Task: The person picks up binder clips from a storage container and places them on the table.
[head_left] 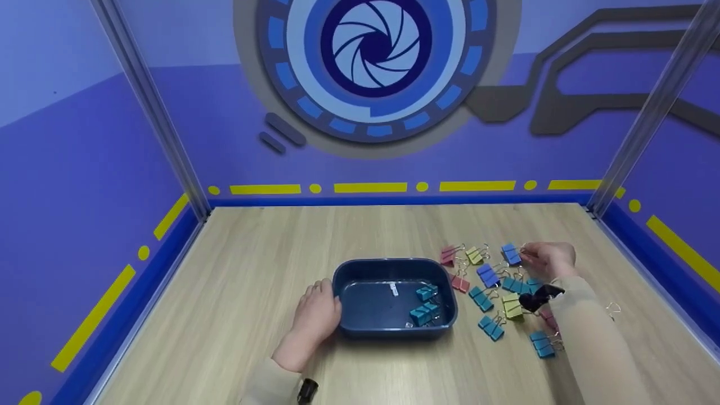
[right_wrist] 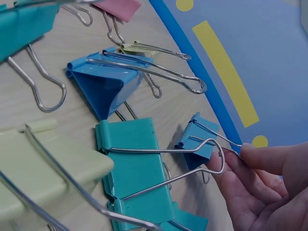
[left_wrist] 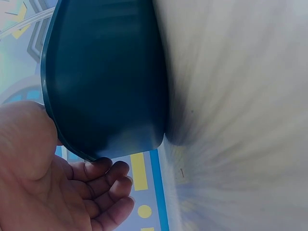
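Observation:
My right hand (head_left: pixel 551 259) pinches the wire handle of a blue binder clip (head_left: pixel 511 254) at the far right of the group. In the right wrist view, thumb and fingertips meet on that clip's (right_wrist: pixel 198 139) wire. My left hand (head_left: pixel 316 308) holds the left end of a dark blue plastic box (head_left: pixel 394 333). Its thumb lies at the rim and its curved fingers (left_wrist: pixel 113 180) rest against the outside in the left wrist view; the thumb tip is hidden. Two teal binder clips (head_left: pixel 424 314) lie inside the box, at its right end.
Right of the box lie several loose binder clips: teal (head_left: pixel 491 327), yellow (head_left: pixel 475 255), red (head_left: pixel 459 282) and another blue one (head_left: pixel 488 275). The right forearm partly covers some of them. Printed panels (head_left: pixel 371 169) wall the wooden table (head_left: pixel 253 242) at the back and sides.

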A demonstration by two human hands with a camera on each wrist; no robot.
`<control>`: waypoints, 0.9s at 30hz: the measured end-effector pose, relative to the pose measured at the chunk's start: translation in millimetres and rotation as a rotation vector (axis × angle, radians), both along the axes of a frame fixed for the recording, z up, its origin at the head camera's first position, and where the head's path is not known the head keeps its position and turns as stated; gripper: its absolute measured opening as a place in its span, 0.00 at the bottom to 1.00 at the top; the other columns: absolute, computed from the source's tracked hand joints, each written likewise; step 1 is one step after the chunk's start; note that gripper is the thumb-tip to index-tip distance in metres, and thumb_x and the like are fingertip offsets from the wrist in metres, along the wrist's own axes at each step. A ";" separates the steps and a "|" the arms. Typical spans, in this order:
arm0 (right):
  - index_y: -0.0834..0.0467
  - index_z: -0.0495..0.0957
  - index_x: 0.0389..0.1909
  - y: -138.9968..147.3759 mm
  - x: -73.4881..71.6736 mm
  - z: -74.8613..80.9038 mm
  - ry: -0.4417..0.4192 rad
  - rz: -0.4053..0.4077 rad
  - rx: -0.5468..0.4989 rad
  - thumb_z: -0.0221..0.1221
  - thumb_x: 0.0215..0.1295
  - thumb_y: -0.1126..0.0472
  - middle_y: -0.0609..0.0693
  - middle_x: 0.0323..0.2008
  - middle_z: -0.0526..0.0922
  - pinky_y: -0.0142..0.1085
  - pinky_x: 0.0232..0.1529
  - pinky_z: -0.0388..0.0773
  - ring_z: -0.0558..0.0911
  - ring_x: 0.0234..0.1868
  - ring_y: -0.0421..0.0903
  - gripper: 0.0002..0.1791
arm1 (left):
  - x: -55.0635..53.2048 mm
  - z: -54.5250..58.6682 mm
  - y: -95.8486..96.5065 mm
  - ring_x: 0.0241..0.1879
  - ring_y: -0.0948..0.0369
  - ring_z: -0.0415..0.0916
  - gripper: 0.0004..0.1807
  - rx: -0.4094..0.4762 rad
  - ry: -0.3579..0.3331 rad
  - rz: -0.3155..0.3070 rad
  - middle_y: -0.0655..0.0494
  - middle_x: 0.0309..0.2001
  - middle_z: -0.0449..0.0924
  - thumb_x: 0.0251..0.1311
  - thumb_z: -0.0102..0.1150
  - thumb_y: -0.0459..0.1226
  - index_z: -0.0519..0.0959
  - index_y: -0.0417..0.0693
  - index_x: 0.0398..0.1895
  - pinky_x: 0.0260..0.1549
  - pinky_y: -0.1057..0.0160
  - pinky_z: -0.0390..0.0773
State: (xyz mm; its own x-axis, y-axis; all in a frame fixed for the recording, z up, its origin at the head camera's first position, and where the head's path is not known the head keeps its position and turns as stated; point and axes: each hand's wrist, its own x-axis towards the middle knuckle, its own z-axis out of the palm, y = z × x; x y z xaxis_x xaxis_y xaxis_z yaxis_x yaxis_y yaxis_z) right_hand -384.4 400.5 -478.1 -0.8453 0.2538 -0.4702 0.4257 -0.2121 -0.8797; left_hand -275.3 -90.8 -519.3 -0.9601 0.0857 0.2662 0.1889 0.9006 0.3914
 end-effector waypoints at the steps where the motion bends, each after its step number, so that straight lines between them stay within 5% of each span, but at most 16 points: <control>1: 0.57 0.84 0.32 0.2 -1.0 -1.2 0.000 0.006 0.010 0.60 0.69 0.69 0.50 0.26 0.89 0.37 0.48 0.85 0.90 0.33 0.43 0.07 | 0.1 0.4 0.0 0.47 0.43 0.77 0.17 0.001 -0.003 -0.002 0.38 0.44 0.79 0.67 0.56 0.35 0.72 0.30 0.53 0.47 0.45 0.76; 6: 0.54 0.84 0.29 2.0 -4.2 -5.9 -0.012 0.025 0.070 0.61 0.69 0.68 0.48 0.26 0.89 0.39 0.48 0.86 0.91 0.33 0.42 0.09 | -0.1 1.4 0.0 0.47 0.44 0.76 0.17 0.004 -0.029 -0.008 0.40 0.43 0.78 0.68 0.54 0.35 0.71 0.31 0.54 0.47 0.46 0.75; 9: 0.59 0.84 0.42 3.0 -4.4 -7.3 -0.003 0.054 0.137 0.62 0.68 0.67 0.46 0.26 0.89 0.40 0.50 0.85 0.91 0.34 0.41 0.05 | -0.3 1.5 0.0 0.46 0.44 0.76 0.16 0.002 -0.032 -0.006 0.40 0.43 0.78 0.68 0.54 0.35 0.72 0.31 0.53 0.47 0.47 0.75; 13: 0.68 0.77 0.60 3.7 -4.4 -8.7 0.027 0.073 0.238 0.62 0.68 0.67 0.46 0.29 0.89 0.43 0.54 0.84 0.90 0.36 0.42 0.21 | -0.4 1.2 0.1 0.47 0.44 0.76 0.17 0.002 -0.030 -0.004 0.40 0.43 0.78 0.68 0.55 0.35 0.72 0.31 0.53 0.48 0.46 0.75; 21: 0.65 0.74 0.66 2.8 -8.2 -1.1 0.086 0.009 0.613 0.59 0.72 0.56 0.60 0.59 0.83 0.42 0.58 0.78 0.83 0.54 0.48 0.26 | -0.6 1.3 0.6 0.48 0.44 0.76 0.17 0.005 -0.034 0.000 0.40 0.43 0.78 0.68 0.55 0.35 0.72 0.31 0.54 0.48 0.46 0.75; 27: 0.59 0.78 0.64 -8.2 -12.6 14.2 0.138 -0.064 0.691 0.59 0.72 0.51 0.39 0.38 0.83 0.30 0.42 0.75 0.79 0.40 0.37 0.25 | -0.2 1.4 0.4 0.48 0.44 0.77 0.17 0.005 -0.029 0.001 0.39 0.44 0.79 0.68 0.55 0.35 0.72 0.31 0.54 0.48 0.46 0.75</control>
State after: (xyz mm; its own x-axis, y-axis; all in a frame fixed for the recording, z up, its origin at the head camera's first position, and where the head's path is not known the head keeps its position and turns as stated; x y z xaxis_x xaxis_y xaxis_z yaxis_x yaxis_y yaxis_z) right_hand -397.0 392.3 -463.9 -0.8588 0.5071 -0.0731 0.3061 0.3933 -0.8670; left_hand -275.5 -90.4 -517.9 -0.9676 0.0835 0.2384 0.1764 0.8989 0.4012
